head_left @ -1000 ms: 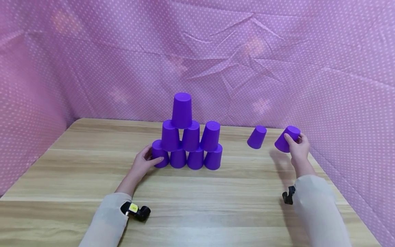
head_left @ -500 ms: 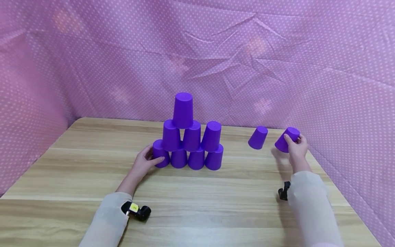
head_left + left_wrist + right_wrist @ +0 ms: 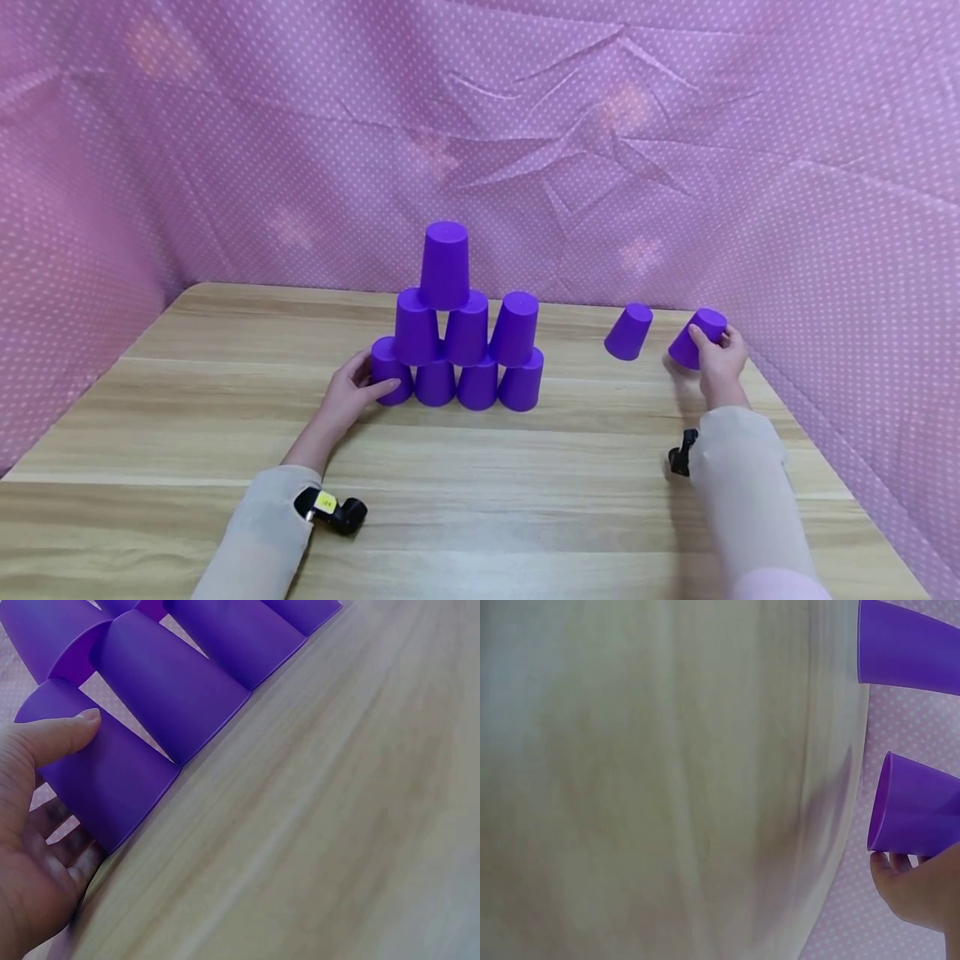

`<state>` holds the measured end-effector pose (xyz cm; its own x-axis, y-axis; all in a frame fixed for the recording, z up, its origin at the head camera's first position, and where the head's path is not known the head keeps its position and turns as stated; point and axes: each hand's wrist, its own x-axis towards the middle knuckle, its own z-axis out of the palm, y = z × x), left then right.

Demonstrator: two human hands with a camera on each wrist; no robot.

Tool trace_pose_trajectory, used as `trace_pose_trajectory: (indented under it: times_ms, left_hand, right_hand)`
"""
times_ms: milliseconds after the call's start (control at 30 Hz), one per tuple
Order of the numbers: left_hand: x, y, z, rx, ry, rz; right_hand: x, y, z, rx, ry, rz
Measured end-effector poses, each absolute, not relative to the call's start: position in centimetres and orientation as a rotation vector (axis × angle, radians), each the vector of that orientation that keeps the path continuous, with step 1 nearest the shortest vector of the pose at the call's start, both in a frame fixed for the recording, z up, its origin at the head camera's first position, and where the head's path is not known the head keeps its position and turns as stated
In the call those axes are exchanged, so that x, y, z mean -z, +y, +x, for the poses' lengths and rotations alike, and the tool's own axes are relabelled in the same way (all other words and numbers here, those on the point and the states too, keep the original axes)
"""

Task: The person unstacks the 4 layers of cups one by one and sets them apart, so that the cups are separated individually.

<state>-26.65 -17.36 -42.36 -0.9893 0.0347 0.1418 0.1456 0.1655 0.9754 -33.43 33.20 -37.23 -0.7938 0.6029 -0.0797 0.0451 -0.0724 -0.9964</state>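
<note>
A pyramid of upside-down purple plastic cups stands on the wooden table in the head view. Its bottom-left cup (image 3: 391, 372) has my left hand (image 3: 348, 397) around it; in the left wrist view the thumb (image 3: 67, 735) lies on the front wall, the other fingers behind. A single top cup (image 3: 445, 267) rests on two middle-row cups, with a third middle cup (image 3: 514, 330) to their right. At the far right my right hand (image 3: 724, 362) grips another purple cup (image 3: 696, 340), mouth down and tilted, its rim visible in the right wrist view.
One more upside-down cup (image 3: 628, 332) stands on the table (image 3: 525, 492) between the pyramid and my right hand. Pink dotted cloth (image 3: 525, 167) hangs behind and along both sides of the table. Each sleeve carries a small black wrist camera (image 3: 347, 515).
My right forearm has shifted slightly left, and the cup in that hand has come a little lower, nearer its shadow. My left hand and the pyramid stay as they were.
</note>
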Motion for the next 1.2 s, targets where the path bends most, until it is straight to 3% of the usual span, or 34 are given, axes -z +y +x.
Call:
trace_pose_trajectory:
  times_ms: [1200]
  left_hand:
    - [42.0, -17.0, -25.7, 1.999, -2.302, -0.182]
  right_hand:
    - [38.7, 33.5, -34.1, -1.977, -1.707, -0.733]
